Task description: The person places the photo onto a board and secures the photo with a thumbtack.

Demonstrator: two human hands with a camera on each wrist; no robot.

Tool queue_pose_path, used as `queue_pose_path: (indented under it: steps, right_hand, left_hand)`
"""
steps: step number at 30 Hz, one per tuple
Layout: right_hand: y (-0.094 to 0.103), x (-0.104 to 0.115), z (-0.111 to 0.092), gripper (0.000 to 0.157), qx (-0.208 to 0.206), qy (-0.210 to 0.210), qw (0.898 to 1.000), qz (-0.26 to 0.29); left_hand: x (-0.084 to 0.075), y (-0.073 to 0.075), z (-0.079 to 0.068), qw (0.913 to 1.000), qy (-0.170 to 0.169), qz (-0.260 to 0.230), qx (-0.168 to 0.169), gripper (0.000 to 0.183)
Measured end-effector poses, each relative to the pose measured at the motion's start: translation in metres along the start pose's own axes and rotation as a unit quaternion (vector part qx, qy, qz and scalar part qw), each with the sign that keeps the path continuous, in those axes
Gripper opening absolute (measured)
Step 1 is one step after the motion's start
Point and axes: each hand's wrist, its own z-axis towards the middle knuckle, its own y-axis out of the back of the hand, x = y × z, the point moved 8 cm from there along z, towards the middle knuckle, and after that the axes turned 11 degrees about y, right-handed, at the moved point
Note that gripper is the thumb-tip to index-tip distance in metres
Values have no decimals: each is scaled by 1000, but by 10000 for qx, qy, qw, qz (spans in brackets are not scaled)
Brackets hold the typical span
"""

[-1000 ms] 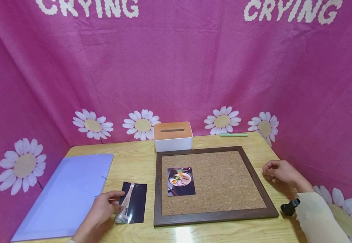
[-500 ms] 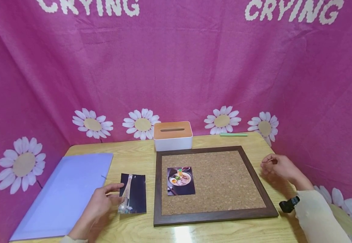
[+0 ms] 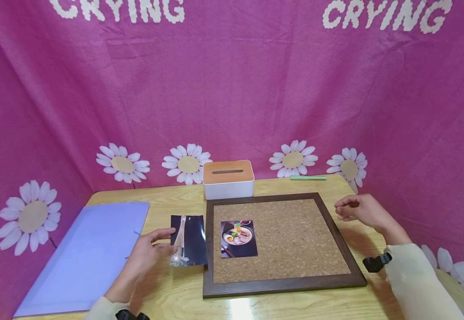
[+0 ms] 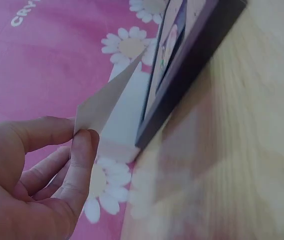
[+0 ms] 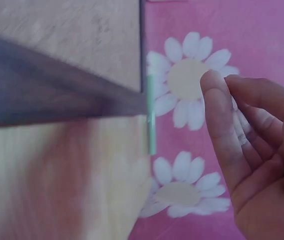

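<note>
My left hand [image 3: 148, 251] pinches the left edge of a glossy photo [image 3: 192, 244] of a lit tower against a dark sky. In the left wrist view the pale back of the photo [image 4: 104, 102] shows, tilted, between thumb and forefinger. Its right edge reaches the left side of a dark-framed cork board [image 3: 296, 240]. A photo of a ramen bowl [image 3: 238, 238] lies on the cork at the left. My right hand [image 3: 366, 213] hovers past the board's right side, fingers curled, thumb and forefinger tips together; nothing shows between them in the right wrist view.
A lilac folder [image 3: 84, 258] lies flat on the wooden table [image 3: 176, 202] at the left. Behind the board stands a white tissue box [image 3: 229, 191] with a wooden lid. A green pen [image 3: 308, 178] lies at the back right. A magenta curtain [image 3: 232, 89] encloses the table.
My left hand has carried the tower photo up and to the right, to the board's left edge. My right hand has moved slightly left and farther from me.
</note>
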Motion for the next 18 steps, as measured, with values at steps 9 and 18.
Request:
queue_pose_path:
  steps: [9, 18]
  right_hand:
    - [-1, 30, 12, 23, 38, 115, 9989, -460]
    - [-8, 52, 18, 24, 76, 173, 9987, -477]
  left_hand:
    - [-30, -37, 11, 10000, 22, 52, 33, 52]
    - [-59, -93, 26, 9987, -234, -26, 458, 50]
